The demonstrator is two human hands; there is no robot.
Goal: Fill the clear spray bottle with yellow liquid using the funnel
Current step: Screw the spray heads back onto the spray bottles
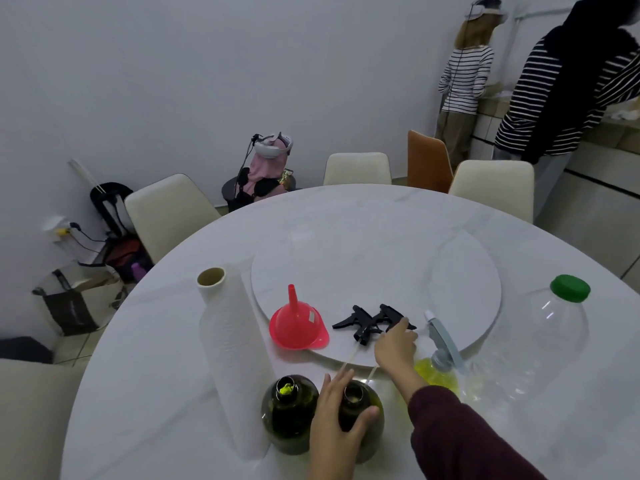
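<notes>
Two dark green-tinted bottles stand uncapped at the near edge of the table [433, 216]: the left bottle [289, 414] shows a dab of yellow at its mouth, and the right bottle [362, 410] is held round its shoulder by the left hand [337, 410]. The right hand [396, 344] reaches to the black spray heads [374, 320], its grasp unclear. Smooth and rigid, that bottle is best held low; the light red funnel [298, 323] sits upturned on the turntable [450, 271], the yellow liquid probably in the jug [436, 372].
</notes>
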